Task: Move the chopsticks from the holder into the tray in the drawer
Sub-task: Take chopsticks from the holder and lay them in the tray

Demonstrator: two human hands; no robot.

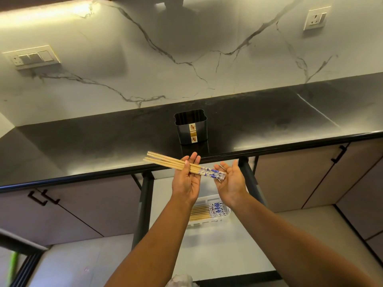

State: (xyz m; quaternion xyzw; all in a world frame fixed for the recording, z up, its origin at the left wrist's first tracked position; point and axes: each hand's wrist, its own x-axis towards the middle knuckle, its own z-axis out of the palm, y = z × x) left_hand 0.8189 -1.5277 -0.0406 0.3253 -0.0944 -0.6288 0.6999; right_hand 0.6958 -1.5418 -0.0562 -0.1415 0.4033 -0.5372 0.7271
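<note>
Your arms reach out over the open drawer (228,241), palms up below the counter's (103,146) front edge. Your left hand (187,179) pins a bundle of chopsticks (165,161) under its thumb; your right hand (232,181), fingers spread apart, cups their blue-patterned ends. The black holder (191,127) stands near that edge. The white tray (207,212) in the drawer carries more chopsticks.
</note>
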